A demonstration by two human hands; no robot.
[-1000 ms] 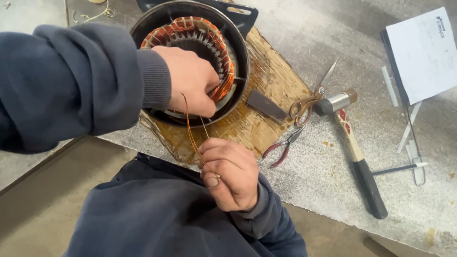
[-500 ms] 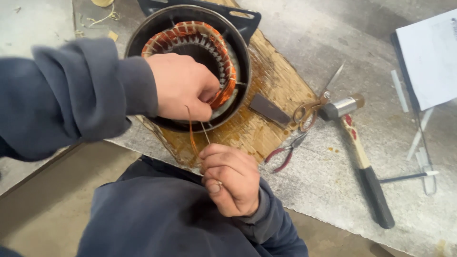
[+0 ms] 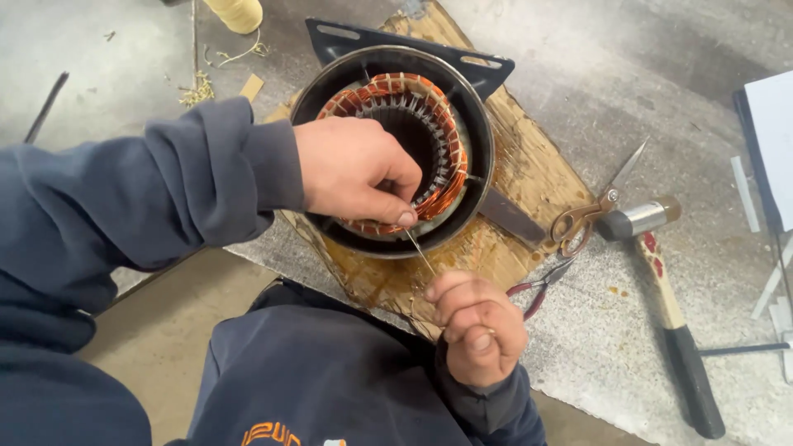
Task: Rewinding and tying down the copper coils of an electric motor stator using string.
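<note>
While pinching a thin wire over the copper-wound stator in its black housing on the wooden board: left hand thumb and forefinger closed on it, right hand fisted around its lower end, white sheet at far right.

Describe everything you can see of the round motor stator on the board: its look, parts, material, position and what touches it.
The motor stator is a dark round metal housing with a black bracket at its far side, lying open end up on a worn wooden board. Inside, a ring of copper-coloured windings surrounds grey slotted teeth and a dark hollow centre. The left hand rests on its near rim, pinching a thin wire that runs to the right hand.
</note>
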